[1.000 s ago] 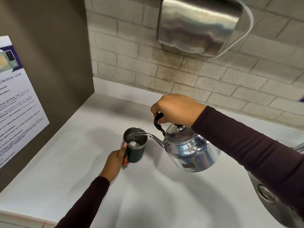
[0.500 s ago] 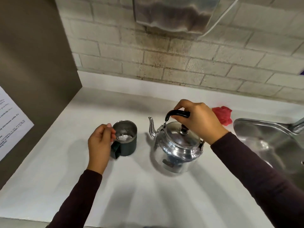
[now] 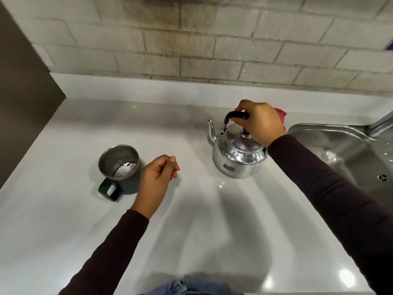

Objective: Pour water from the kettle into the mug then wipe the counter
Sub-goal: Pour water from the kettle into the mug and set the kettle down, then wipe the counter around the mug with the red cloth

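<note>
A shiny metal kettle point(image 3: 238, 158) stands upright on the white counter point(image 3: 191, 231), spout pointing left. My right hand point(image 3: 259, 122) grips its black top handle. A dark green mug point(image 3: 119, 167) with a steel inside stands to the left, handle toward me, with water glinting in it. My left hand point(image 3: 158, 177) hovers just right of the mug, fingers loosely curled, holding nothing and apart from the mug. A red cloth point(image 3: 281, 116) peeks out behind my right hand, mostly hidden.
A steel sink point(image 3: 348, 154) lies at the right with a tap point(image 3: 382, 124) at its far corner. A brick wall point(image 3: 191, 39) backs the counter and a dark panel point(image 3: 21, 92) closes the left side.
The kettle went from tilted over the mug to standing on the counter, further right. My left hand let go of the mug and moved right of it.
</note>
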The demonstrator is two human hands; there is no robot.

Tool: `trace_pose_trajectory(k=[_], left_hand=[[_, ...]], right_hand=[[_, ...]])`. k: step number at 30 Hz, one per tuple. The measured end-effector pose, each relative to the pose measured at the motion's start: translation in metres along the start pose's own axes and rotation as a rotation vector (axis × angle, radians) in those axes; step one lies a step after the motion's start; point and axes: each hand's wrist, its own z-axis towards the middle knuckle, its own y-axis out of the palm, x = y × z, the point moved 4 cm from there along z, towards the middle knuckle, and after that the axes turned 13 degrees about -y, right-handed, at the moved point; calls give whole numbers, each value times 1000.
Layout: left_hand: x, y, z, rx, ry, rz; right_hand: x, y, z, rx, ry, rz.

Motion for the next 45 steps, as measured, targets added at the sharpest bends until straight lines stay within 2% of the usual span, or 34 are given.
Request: trace_pose_trajectory(k=[7, 13, 18, 22, 25, 27, 31, 34, 35, 37, 39, 40, 42, 45], left_hand=[[-4, 27, 14, 18, -27, 38], [-8, 33, 19, 59, -47, 49], [-11, 37, 20, 56, -72, 59], [-11, 43, 18, 29, -82, 76], [-9, 49, 16, -8, -96, 93], [-7, 51, 15, -20, -104, 104], [-4, 49, 13, -23, -109, 107], [-3, 49, 10, -28, -122, 115], [-3, 49, 9, -26, -127, 117], [-3, 47, 6, -16, -135, 118], [-4, 44, 3, -2, -140, 109], [-4, 42, 1, 6, -143, 103], [-4, 40, -1, 15, -143, 96], [-8, 39, -5, 9, -148, 98]], right_hand=[[65, 20, 49, -76, 9, 5], [90, 32, 74, -12, 7, 36], [90, 44, 58, 13, 9, 146], [72, 65, 21, -6, -121, 108], [65, 85, -9, -141, -130, 77], [68, 88, -12, -164, -122, 85], [84, 69, -6, 50, 22, 159], [130, 60, -14, 308, 382, 294], [149, 64, -16, 271, 520, 297], [178, 82, -21, -3, 691, 273], [192, 98, -32, -271, 672, 114], [196, 104, -35, -307, 622, 40], [195, 107, -37, -276, 582, -11], [172, 95, -32, -311, 587, 18]])
